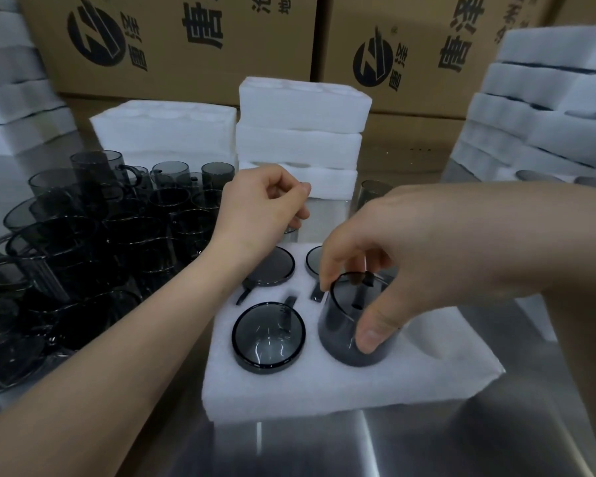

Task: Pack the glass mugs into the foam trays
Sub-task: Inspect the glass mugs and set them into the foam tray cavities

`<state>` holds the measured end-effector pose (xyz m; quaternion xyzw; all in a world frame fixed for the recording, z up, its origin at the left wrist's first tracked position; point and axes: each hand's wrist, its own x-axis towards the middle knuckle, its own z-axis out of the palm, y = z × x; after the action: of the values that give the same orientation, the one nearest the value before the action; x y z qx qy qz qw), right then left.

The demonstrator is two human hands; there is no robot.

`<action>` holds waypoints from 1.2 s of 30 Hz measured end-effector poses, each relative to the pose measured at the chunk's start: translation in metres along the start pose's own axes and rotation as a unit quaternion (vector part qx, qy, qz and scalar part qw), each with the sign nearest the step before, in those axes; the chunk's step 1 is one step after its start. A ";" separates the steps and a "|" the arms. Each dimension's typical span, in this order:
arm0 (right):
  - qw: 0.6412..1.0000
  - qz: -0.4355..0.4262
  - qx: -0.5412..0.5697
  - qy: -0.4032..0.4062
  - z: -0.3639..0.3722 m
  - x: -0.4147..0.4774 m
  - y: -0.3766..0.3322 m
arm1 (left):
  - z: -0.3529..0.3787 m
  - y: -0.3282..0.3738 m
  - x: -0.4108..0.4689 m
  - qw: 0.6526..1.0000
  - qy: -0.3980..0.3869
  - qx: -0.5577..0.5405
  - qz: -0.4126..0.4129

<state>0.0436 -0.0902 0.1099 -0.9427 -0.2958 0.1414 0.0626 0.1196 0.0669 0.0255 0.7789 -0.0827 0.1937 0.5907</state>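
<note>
Cardboard boxes (pixel 186 46) printed with black characters stood along the back of the steel table (pixel 427 442). Stacks of white foam (pixel 300 132) rose in the middle and at both sides. To my left stood a dense crowd of smoky glass mugs (pixel 83 242), touching one another.

Right in front of me lay the foam tray (pixel 324 383). Its two far pockets and its near-left pocket each held a seated mug (pixel 268 335), sunk to the rim.

My right hand (pixel 410 242) grasped the fourth mug (pixel 341 332) from above at the near-right pocket. My thumb (pixel 372 333) pressed its near wall and my fingers (pixel 327 273) curled down over the far rim. The mug stood well higher than the seated ones, its base at the pocket.

My left hand (pixel 262 208) hung over the tray's far edge, fingers curled inward. A sliver of grey glass (pixel 291 230) showed beneath them, but I could not tell whether they held it.
</note>
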 end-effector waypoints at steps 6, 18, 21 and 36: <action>0.997 0.004 -0.078 0.007 0.001 0.005 -0.001 | 0.000 0.002 -0.001 1.000 -0.005 -0.003 -0.003; 0.997 -0.004 -0.076 -0.002 0.013 -0.003 0.004 | 0.005 0.003 -0.006 0.962 -0.142 0.212 0.100; 0.994 -0.014 -0.104 0.006 0.021 -0.005 0.004 | 0.005 0.002 -0.006 0.960 -0.146 0.218 0.099; 0.999 0.008 0.007 0.047 0.027 -0.014 0.030 | 0.007 0.000 -0.004 0.953 -0.161 0.235 0.103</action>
<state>0.0406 -0.1215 0.0809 -0.9501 -0.2842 0.0995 0.0821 0.1171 0.0599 0.0220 0.9039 -0.2084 0.1395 0.3465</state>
